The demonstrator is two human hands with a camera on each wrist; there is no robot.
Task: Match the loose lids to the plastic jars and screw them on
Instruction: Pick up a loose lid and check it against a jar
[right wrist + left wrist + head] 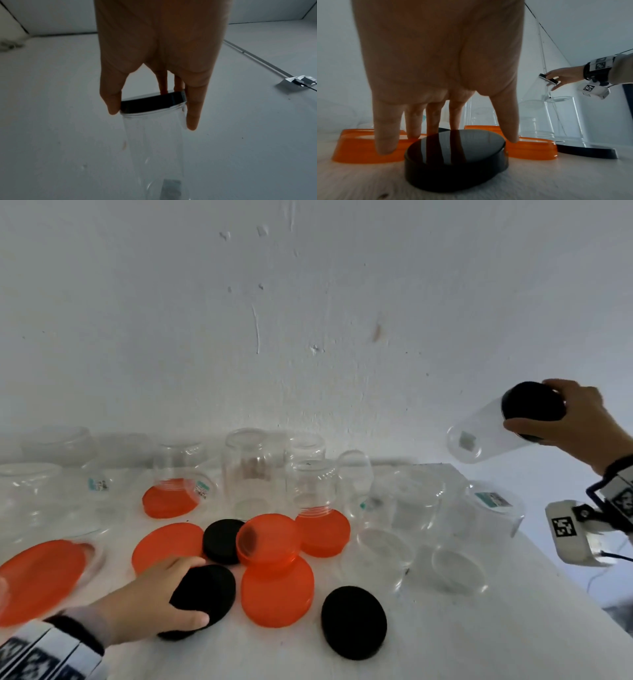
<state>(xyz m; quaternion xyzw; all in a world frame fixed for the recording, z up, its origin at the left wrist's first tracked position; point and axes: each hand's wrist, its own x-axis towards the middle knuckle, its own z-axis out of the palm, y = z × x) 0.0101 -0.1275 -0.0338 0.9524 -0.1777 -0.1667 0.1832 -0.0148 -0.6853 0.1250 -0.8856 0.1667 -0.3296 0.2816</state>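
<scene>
The right hand [565, 419] grips a clear jar [479, 433] by its black lid [532, 410], up in the air off the table's right side, I think to put the done jar away. The left hand [147, 601] reaches down with its fingers spread around a loose black lid [455, 158] on the white table [479, 628]; I cannot tell if it grips yet. Many clear jars [250, 470] stand or lie at the back, all empty. Orange lids [277, 590] and black lids [354, 621] lie in front
</scene>
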